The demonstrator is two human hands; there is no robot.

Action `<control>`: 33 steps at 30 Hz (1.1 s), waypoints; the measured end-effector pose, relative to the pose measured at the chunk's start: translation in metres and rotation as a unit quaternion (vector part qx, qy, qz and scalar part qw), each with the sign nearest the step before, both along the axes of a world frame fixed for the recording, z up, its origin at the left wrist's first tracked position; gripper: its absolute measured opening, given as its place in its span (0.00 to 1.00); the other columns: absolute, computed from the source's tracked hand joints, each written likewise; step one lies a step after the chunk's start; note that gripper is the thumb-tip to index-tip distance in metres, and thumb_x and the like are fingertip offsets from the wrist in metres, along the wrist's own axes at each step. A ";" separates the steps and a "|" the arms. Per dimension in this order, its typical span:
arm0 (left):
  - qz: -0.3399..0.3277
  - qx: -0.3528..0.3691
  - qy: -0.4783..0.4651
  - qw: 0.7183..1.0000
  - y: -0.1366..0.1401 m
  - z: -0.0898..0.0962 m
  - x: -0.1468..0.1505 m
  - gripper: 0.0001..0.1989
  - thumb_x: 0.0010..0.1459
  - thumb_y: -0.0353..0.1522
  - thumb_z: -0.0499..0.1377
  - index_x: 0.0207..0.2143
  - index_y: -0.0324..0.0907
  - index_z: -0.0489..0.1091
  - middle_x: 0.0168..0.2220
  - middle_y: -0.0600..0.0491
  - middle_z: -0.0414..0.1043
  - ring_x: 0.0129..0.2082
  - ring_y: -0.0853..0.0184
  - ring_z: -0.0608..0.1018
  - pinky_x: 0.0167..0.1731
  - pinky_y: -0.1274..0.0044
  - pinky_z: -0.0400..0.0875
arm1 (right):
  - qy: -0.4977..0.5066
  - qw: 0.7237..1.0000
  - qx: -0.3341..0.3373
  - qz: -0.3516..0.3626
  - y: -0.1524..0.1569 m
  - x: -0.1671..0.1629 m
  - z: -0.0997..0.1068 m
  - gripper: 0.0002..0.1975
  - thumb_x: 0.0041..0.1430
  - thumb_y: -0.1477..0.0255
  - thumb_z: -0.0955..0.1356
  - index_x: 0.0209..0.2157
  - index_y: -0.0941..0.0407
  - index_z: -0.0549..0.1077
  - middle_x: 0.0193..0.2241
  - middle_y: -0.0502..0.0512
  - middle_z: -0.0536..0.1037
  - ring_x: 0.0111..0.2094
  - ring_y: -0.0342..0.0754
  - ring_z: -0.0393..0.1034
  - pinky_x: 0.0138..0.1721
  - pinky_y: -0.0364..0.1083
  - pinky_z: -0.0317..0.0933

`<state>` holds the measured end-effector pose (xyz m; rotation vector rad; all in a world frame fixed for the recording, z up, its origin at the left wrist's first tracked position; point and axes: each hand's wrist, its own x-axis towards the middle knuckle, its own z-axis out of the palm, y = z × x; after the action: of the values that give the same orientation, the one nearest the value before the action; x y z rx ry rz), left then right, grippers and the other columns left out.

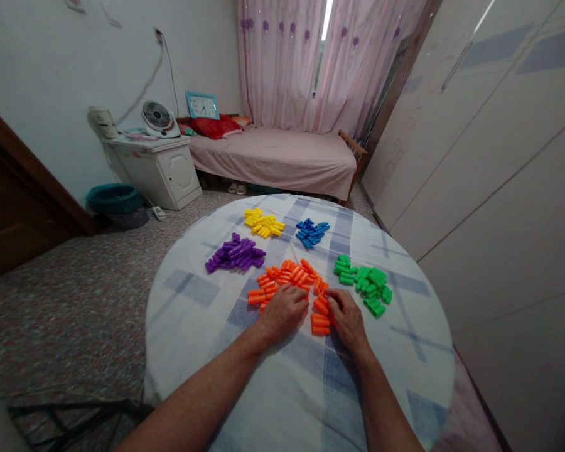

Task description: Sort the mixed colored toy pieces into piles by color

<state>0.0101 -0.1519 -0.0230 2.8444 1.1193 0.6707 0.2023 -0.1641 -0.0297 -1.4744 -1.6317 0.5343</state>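
Note:
A pile of small orange plastic tube-shaped pieces [294,271], much like pen caps, lies in the middle of the round table. My left hand [285,311] rests on the pile's near side with its fingers curled downward; whatever is under the fingertips is hidden. On the other side, my right hand [348,319] has its thumb and forefinger closed against an orange piece [321,305] at the pile's right edge. Just below that, a few orange pieces [320,324] lie side by side in a short row.
Around the orange pile lie purple pieces [235,253], yellow pieces [264,225], blue pieces [311,233] and green pieces [371,282]. A checked cloth [183,339] covers the table. Beyond stand a bed [282,154], a white cabinet [176,172] with a fan [159,118], and a bin [115,199].

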 end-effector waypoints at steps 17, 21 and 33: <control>0.026 0.014 -0.093 0.995 0.000 0.001 -0.005 0.06 0.58 0.27 0.53 0.36 0.41 0.69 0.39 0.49 0.72 0.41 0.64 0.72 0.43 0.70 0.67 | -0.012 1.000 -0.004 0.002 0.002 0.002 -0.004 0.14 0.57 0.68 0.59 0.38 0.57 0.72 0.39 0.57 0.74 0.41 0.49 0.68 0.46 0.49 0.60; -0.028 0.023 -0.107 0.994 -0.002 -0.002 -0.002 0.07 0.57 0.28 0.53 0.36 0.40 0.69 0.40 0.48 0.72 0.41 0.65 0.72 0.42 0.71 0.68 | -0.003 1.000 0.000 0.004 0.002 0.002 -0.004 0.14 0.56 0.67 0.60 0.38 0.57 0.73 0.38 0.57 0.74 0.42 0.50 0.68 0.46 0.50 0.60; -0.093 0.005 -0.051 0.994 -0.012 0.007 0.005 0.07 0.59 0.33 0.52 0.36 0.40 0.68 0.39 0.48 0.70 0.43 0.64 0.71 0.43 0.71 0.66 | 0.005 1.000 0.004 0.001 0.001 0.001 -0.002 0.14 0.56 0.67 0.60 0.37 0.57 0.72 0.38 0.57 0.74 0.41 0.50 0.68 0.46 0.50 0.61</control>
<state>0.0156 -0.1642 -0.0156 2.8386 0.8264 0.7981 0.2029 -0.1631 -0.0319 -1.4622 -1.6267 0.5351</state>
